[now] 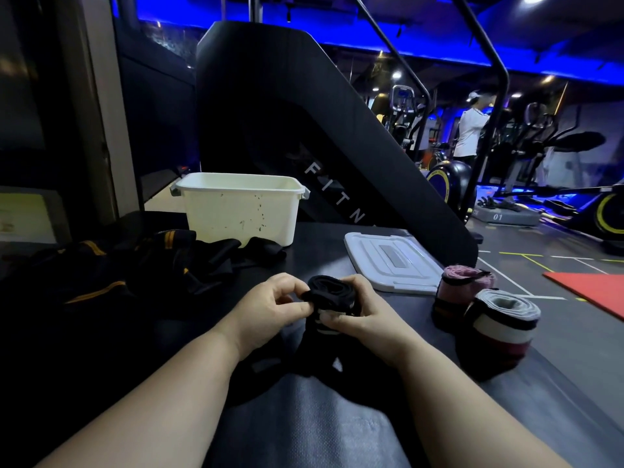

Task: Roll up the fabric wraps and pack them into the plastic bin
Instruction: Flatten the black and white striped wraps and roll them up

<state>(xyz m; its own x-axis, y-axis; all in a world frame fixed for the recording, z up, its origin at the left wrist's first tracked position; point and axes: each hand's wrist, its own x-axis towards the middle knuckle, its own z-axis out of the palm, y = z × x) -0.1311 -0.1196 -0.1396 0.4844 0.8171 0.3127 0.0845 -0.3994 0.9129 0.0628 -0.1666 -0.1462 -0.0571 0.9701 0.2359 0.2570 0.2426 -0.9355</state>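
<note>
**Q:** Entry one: where is the piece in hand?

**A:** The black wrap point(332, 292) sits just below the frame's centre, raised off the dark padded surface point(304, 417). Its upper part is wound into a coil. A loose tail drops from it toward the lower middle of the frame.

**Q:** Hands?

**A:** Both are closed on it. My left hand point(266, 307) pinches the coil's left edge between thumb and fingertips. My right hand point(358, 315) has its fingers curled round the coil's right side, with the thumb at the front.

**Q:** Finished rolls?

**A:** Two, at right of centre, standing on end and touching each other: a pink roll point(456, 285) behind and a white-and-maroon roll point(503, 319) in front.

**Q:** Unrolled stock?

**A:** A pile of black wraps point(135, 268) with yellow stripes lies at centre left, reaching the foot of the container.

**Q:** The container?

**A:** The plastic bin point(241, 214), white, stands upright above centre, well apart from my hands. I cannot tell its contents from this angle. Its lid point(391, 261) lies flat to its right, just beside the pink roll.

**Q:** Surroundings?

**A:** A black machine panel point(304, 130) slants behind the bin. A person point(469, 130) in a white top stands at upper right. A red mat point(594, 292) is at the right edge.
</note>
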